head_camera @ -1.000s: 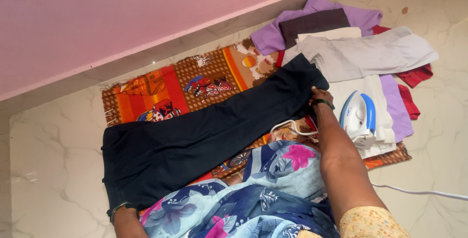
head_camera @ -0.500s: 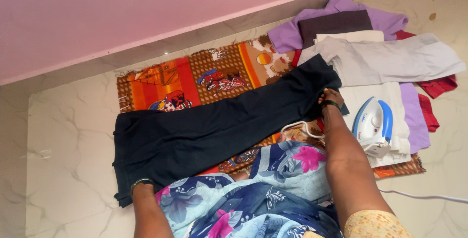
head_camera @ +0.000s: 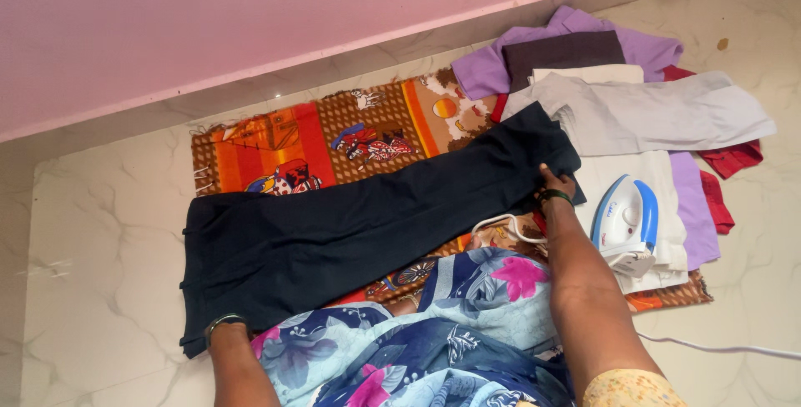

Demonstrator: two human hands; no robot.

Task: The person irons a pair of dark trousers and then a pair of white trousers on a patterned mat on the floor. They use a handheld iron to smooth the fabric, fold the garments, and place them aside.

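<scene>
Dark navy trousers point(head_camera: 367, 215) lie flat and stretched across a patterned orange and brown mat point(head_camera: 325, 140) on the floor. My right hand point(head_camera: 557, 183) grips the trousers' leg end at the right. My left hand point(head_camera: 219, 328) is at the waist end at the lower left; only its wrist with a bangle shows, the fingers hidden under the cloth edge. A white and blue electric iron point(head_camera: 626, 223) rests on folded white cloth just right of my right hand.
A pile of clothes point(head_camera: 634, 107) in purple, grey, white and red lies at the mat's right end. The iron's white cord point(head_camera: 717, 347) trails across the marble floor point(head_camera: 100, 265). A pink wall point(head_camera: 250, 15) rises behind. My floral blue garment point(head_camera: 434, 332) fills the foreground.
The view shifted a little. Both hands stayed on the trousers' ends, and the cloth looks pulled straighter and flatter across the mat.
</scene>
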